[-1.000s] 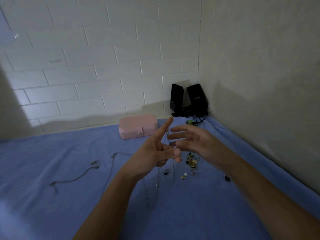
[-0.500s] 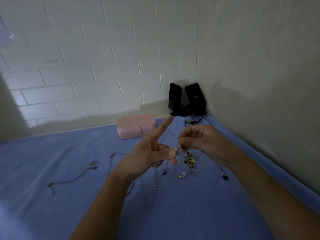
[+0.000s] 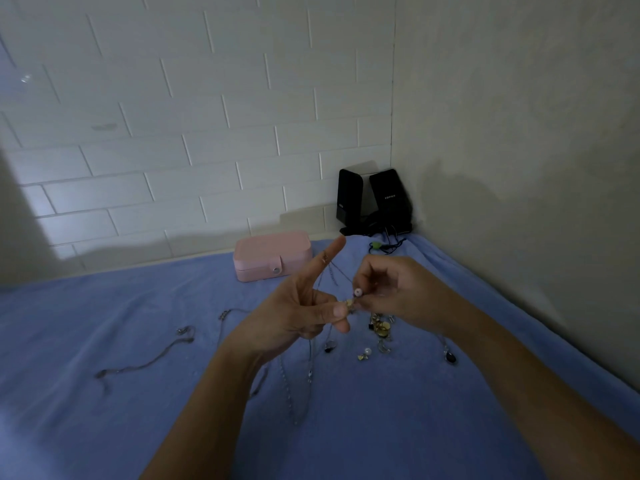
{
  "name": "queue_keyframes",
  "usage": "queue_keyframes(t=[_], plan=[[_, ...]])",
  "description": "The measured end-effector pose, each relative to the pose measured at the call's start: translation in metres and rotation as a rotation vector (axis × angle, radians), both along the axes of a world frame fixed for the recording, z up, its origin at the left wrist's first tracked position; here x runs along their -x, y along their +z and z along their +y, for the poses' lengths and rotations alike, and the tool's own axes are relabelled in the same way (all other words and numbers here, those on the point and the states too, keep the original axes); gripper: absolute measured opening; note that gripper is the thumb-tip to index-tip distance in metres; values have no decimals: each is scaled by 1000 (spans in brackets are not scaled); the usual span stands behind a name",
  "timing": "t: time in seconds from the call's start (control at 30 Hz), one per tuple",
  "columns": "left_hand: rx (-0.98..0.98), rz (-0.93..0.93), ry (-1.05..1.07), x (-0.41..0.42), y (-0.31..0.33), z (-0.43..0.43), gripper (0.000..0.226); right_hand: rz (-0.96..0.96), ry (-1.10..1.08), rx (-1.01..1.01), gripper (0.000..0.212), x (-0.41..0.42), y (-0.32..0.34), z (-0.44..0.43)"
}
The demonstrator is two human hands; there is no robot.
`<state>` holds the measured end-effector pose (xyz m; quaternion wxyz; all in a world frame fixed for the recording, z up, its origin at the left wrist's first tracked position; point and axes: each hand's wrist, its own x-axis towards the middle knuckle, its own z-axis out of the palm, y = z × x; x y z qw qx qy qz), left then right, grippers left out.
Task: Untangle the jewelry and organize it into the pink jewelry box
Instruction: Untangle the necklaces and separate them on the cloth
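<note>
Tangled chain is pinched by left hand (index finger raised) and right hand above open blue cloth; pink jewelry box sits closed by the wall, speakers in the corner.

Open blue cloth runs up to the pink jewelry box — scattered trinkets and speakers crowd the right.

Two hands, one pink jewelry box, two black speakers.
</note>
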<state>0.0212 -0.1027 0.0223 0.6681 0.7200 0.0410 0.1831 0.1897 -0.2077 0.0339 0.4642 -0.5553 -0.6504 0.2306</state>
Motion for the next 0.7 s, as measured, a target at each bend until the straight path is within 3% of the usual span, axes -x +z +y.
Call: queue_keyframes(t=[0.17,0.33,0.53,0.7], plan=[[-50,22,86,1,0,1,79,62,-70,-33,14,-5,1,0],[-101,48,118,0,0,1,77,-136,-144,-91,11,1,-5,2],[-212,145,234,-5,-2,-2,73,73,-134,-73,12,1,-4,3],[-138,22,383,-8,-4,-2,54,63,-106,-62,14,3,-5,5]])
